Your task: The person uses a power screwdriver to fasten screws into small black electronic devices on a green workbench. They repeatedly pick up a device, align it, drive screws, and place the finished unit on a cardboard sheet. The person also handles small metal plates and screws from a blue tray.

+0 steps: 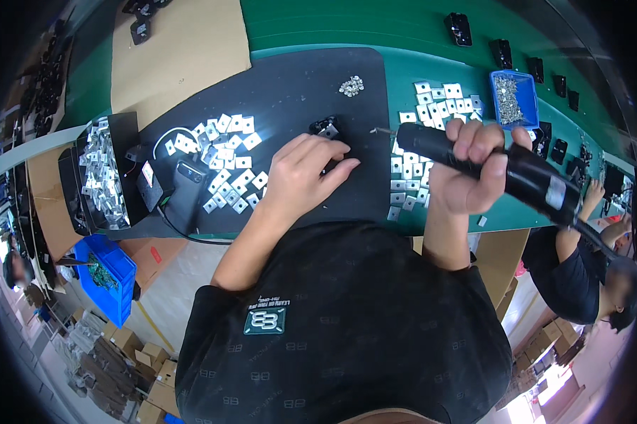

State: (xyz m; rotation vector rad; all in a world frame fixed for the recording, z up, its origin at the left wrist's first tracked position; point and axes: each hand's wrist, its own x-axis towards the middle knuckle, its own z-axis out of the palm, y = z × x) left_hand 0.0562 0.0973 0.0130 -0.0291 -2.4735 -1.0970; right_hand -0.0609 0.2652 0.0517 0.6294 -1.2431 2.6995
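Observation:
My left hand rests on the black mat with its fingers curled over a small black plastic part. A shiny metal square shows on that part beyond my knuckles; the rest is hidden under the fingers. In my right hand is a black electric screwdriver, gripped round its body. Its thin bit points left, toward the black part but apart from it. Beyond my left hand lies a small heap of screws. Many square metal plates with a hole are spread left of that hand.
More metal plates lie on the green table beside a blue tray of small metal pieces. Black parts line the far side. At left stand a black bin of plates, a dark phone-like device and cardboard. A co-worker sits at right.

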